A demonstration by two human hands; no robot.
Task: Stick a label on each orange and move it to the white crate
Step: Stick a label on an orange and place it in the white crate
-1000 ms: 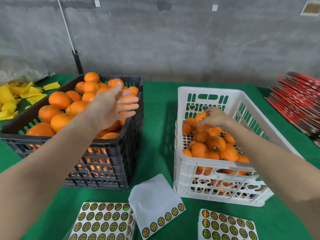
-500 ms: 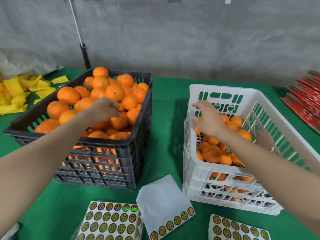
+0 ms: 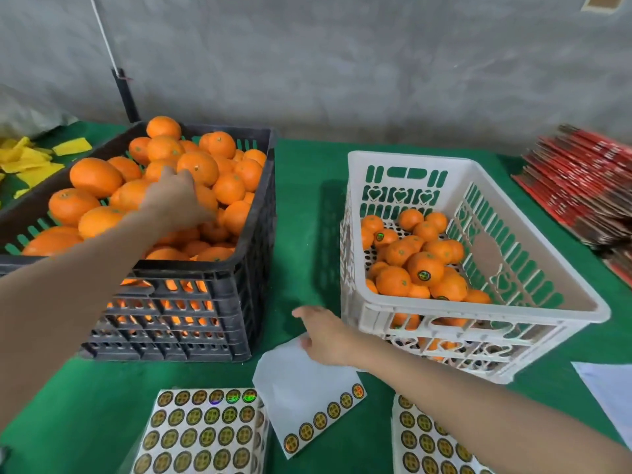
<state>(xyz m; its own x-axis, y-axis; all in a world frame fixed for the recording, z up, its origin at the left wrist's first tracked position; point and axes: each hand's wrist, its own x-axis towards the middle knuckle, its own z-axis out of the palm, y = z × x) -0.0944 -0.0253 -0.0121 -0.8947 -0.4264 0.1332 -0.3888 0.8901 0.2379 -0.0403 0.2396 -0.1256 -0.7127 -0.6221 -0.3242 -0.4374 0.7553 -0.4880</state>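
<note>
Fruit packing shed: orange crates (image 3: 219, 295), label sheets (image 3: 201, 436).

The white crate (image 3: 478, 307) stands on the right of the green counter (image 3: 301, 234) and is partly filled. The labelled oranges (image 3: 393, 282) lie in it in a loose heap, and the top one shows a round dark label (image 3: 424, 275). The other oranges (image 3: 198, 167), with no label showing, are piled high in the black crate (image 3: 205, 302) on the left. In front lie a full label sheet (image 3: 201, 436), a nearly used sheet (image 3: 307, 388) with one row left, and a third sheet (image 3: 415, 449)
</note>
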